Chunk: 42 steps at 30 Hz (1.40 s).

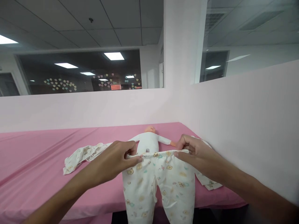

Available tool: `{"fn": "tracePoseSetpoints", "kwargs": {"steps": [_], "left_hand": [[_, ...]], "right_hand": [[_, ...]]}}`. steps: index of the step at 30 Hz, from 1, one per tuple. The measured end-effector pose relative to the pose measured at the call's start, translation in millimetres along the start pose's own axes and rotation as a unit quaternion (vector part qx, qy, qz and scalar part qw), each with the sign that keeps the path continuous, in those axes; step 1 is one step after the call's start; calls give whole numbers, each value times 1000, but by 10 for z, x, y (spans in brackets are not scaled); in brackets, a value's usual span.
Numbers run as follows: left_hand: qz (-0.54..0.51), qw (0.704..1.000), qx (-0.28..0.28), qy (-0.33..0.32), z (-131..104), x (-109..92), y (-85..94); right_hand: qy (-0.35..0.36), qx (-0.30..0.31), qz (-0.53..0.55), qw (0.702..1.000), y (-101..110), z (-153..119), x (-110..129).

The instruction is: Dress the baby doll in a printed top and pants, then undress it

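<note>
The patterned trousers (pixel 158 174) are stretched out at bottom centre of the frame, legs downward. The left hand (pixel 114 160) and right hand (pixel 198 154) each pinch an end of the waistband. Just above, at centre, a doll (pixel 148 141) in a white suit lies on the pink sheet (pixel 35 174). Patterned cloth (pixel 79 157) lies crumpled left of centre; another printed garment (pixel 207 180) lies at lower right, partly hidden.

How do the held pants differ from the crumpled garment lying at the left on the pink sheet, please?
The pants hang spread out between the left hand and right hand; the garment lies bunched on the pink sheet. The pants are in front, while the garment lies farther back. Both are whitish with small prints.
</note>
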<state>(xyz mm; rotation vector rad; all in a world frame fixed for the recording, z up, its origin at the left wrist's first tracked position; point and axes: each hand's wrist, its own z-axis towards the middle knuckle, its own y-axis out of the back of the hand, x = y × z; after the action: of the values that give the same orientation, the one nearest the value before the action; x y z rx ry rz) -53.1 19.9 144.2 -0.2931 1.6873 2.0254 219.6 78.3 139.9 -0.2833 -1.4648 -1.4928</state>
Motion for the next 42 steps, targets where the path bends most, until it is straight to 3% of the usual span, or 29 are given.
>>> {"fn": "tracePoseSetpoints", "kwargs": {"steps": [3, 7, 11, 17, 22, 26, 30, 37, 42], "left_hand": [[-101, 994, 37, 4, 130, 7, 23], [-299, 950, 81, 37, 240, -97, -96], [-365, 925, 94, 41, 253, -221, -256], [-315, 939, 134, 27, 193, -239, -351], [-126, 982, 125, -59, 72, -186, -368], [-16, 987, 124, -105, 57, -104, -385], [56, 985, 115, -114, 87, -43, -428], [4, 991, 118, -65, 53, -87, -489], [-114, 982, 144, -41, 70, -29, -561]], "right_hand": [[-15, 2, 40, 999, -42, 59, -26], [-58, -11, 109, 992, -177, 134, 14], [-72, 22, 168, 983, -329, 84, 116], [-86, 61, 205, 973, -426, -65, 152], [-53, 55, 176, 981, -358, -28, 27], [-3, 46, 5, 999, -234, -16, -93], [56, 93, -153, 982, -211, -74, -181], [5, 86, -184, 979, -257, -155, -212], [-3, 190, -70, 979, -322, -164, -272]]}}
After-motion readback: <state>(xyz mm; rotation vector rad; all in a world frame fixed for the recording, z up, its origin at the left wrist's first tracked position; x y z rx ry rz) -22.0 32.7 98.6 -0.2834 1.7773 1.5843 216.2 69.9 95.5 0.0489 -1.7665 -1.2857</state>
